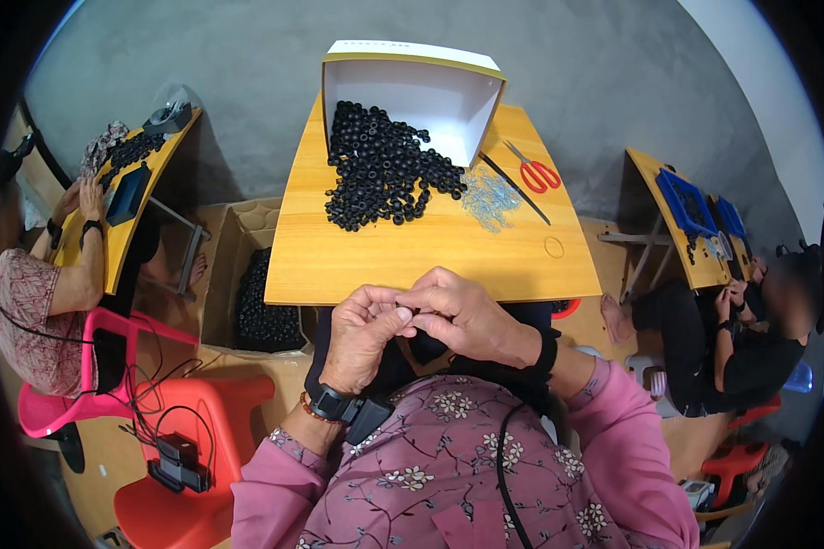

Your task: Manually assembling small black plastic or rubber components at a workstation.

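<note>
My left hand (362,334) and my right hand (467,316) meet just in front of the near edge of the yellow wooden table (412,265). Thumbs and fingertips are pinched together on both; a tiny dark spot shows between them, too small and covered to name. Beyond them on the tabletop lies a heap of small round black parts (375,169), some with a hole, spilling out of a white box (449,96) tipped on its side. Right of the heap is a loose pile of small clear bluish pieces (491,199).
Red-handled scissors (538,176), a thin black stick (519,192) and a rubber band (554,247) lie on the table's right. A cardboard box (220,320) of black parts stands left, near a red chair (178,439). People work at side tables, left and right.
</note>
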Available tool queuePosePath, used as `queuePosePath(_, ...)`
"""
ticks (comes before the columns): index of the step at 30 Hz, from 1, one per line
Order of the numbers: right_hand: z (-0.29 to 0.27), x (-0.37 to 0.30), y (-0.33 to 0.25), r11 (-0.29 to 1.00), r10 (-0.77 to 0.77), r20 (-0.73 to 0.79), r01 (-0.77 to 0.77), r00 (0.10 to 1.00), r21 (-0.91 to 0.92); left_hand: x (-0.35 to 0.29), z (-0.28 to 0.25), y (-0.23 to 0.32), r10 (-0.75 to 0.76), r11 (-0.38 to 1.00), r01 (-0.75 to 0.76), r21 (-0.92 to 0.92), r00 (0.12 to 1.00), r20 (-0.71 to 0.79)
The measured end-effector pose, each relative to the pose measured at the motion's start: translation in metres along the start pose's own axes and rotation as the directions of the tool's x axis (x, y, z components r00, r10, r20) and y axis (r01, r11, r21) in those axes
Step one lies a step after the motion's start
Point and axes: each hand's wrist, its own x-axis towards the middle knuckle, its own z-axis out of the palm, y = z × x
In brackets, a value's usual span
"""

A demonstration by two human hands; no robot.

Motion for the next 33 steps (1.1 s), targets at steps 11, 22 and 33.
queuePosePath(11,-0.026,0.071,0.061,0.953,0.113,-0.163,-0.153,0.980,-0.263,0.006,-0.012,0.001,0.114,0.980,-0.080,0.183,0.977,-0.181)
queuePosePath(22,-0.004,0.123,0.084,0.824,0.141,-0.015,-0.126,0.990,-0.552,0.006,-0.011,0.009,0.128,0.987,-0.100,0.126,0.962,-0.242)
queuePosePath(33,-0.002,0.082,0.085,0.830,0.030,0.070,0.014,0.997,-0.558,0.011,-0.021,0.009,0.174,0.980,-0.134,0.146,0.937,-0.303)
